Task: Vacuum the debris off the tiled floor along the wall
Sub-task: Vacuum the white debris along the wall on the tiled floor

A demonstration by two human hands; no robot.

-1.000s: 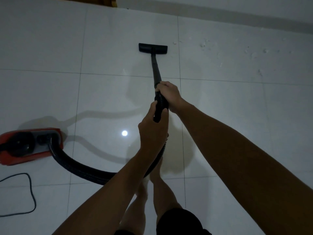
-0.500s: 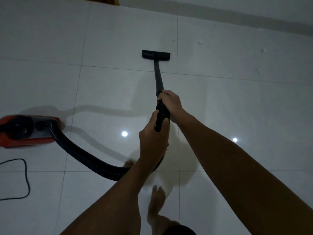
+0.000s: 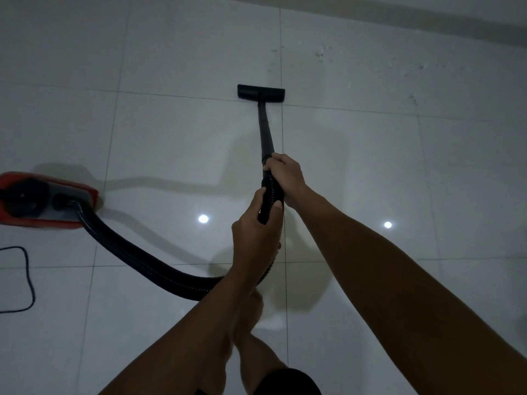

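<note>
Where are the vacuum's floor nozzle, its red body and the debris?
floor nozzle [image 3: 261, 93]: head view, middle of the head.
red vacuum body [image 3: 42, 201]: head view, top surface.
debris [image 3: 320, 54]: head view, specks near the wall.

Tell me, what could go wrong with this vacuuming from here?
The floor head sits left of the debris scattered near the wall, so straight strokes may miss it. The hose loops past the person's bare feet, a possible trip. The power cord trails behind the red vacuum body and might snag if it is pulled along.
</note>
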